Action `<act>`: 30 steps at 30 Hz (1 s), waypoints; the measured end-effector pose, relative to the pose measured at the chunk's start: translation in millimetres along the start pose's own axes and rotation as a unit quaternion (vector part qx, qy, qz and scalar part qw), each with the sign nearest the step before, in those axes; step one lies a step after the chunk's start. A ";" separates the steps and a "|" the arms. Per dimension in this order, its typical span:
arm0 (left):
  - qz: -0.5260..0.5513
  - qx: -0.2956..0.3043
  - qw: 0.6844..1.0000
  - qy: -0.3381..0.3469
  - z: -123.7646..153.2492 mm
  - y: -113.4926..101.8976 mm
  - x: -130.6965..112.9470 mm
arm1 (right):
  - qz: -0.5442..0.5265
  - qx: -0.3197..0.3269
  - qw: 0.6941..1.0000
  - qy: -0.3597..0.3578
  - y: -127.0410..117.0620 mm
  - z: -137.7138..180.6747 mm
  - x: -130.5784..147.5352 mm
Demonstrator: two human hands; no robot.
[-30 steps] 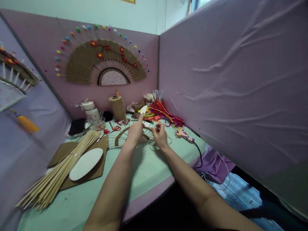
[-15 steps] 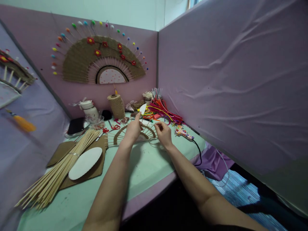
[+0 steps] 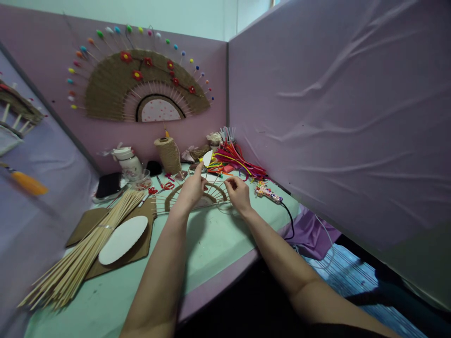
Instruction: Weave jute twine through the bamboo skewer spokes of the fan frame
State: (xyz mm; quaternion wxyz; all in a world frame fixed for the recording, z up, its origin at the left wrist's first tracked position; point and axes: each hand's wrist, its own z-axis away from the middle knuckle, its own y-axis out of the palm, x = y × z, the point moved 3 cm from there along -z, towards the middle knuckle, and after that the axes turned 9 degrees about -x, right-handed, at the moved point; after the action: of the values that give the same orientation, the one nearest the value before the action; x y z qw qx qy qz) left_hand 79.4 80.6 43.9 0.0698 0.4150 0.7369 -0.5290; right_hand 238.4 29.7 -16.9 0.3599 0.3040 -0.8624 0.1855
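Observation:
A half-round fan frame (image 3: 172,199) of thin sticks, with a band of brown twine woven across them, lies on the table in front of me. My left hand (image 3: 192,191) grips its upper middle, fingers curled around the sticks and one finger stretched upward. At the frame's right side, my right hand (image 3: 237,193) pinches a thin strand of twine (image 3: 221,209); the strand loops down beneath that hand. Both hands partly cover the frame, and the exact hold of the left fingertips is hidden. A white pointed piece (image 3: 207,158) shows just beyond the raised finger.
A bundle of sticks (image 3: 81,253) and a white oval card (image 3: 123,240) lie over brown cardboard (image 3: 146,244) at left. Behind stand a twine spool (image 3: 168,156) and a white bottle (image 3: 128,164). Colourful pipe cleaners (image 3: 241,159) and a corded glue gun (image 3: 269,193) are at right.
The whole view has shifted slightly, so things sit a little further left. Both hands keep nearly the same place and hold on the frame and strand.

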 end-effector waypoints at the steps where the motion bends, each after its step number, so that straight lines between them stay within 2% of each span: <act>1: -0.008 -0.008 1.000 -0.001 0.1 0.4 -0.6 | 0.005 0.002 1.000 -0.007 -1.3 -1.0 1.8; 6: -0.029 -0.017 0.999 0.021 -0.2 7.0 -0.6 | 0.051 0.028 0.994 -0.096 -7.4 -14.5 21.1; 9: -0.036 -0.009 0.999 0.019 -0.5 8.8 0.2 | 0.085 0.052 0.988 -0.115 -7.1 -26.8 30.1; 13: -0.046 -0.018 0.999 0.009 -0.7 7.1 0.0 | 0.132 0.069 0.985 -0.086 -6.9 -32.9 29.8; 17: -0.056 -0.072 0.996 -0.004 -1.1 0.4 -1.0 | 0.098 0.045 0.991 -0.072 -9.7 -20.6 24.0; 20: -0.039 -0.113 0.993 -0.017 -0.8 -7.6 -3.2 | 0.056 0.056 0.997 -0.006 -7.2 -10.0 15.4; 24: 0.019 -0.134 0.990 -0.029 0.5 -17.3 -8.6 | 0.014 0.053 0.996 0.069 -3.5 -6.3 11.9; 27: 0.058 -0.143 0.988 -0.028 2.1 -22.7 -13.1 | 0.012 0.020 0.998 0.064 -7.5 -9.6 20.5; 30: 0.088 -0.156 0.984 -0.019 4.3 -29.0 -17.1 | 0.014 0.025 0.999 0.038 -12.4 -12.4 33.4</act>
State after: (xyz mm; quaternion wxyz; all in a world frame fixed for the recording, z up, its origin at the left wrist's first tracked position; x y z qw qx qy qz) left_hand 69.1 64.9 72.2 0.1936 0.4520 0.7699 -0.4068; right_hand 234.3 14.0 17.1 0.3819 0.2941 -0.8473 0.2233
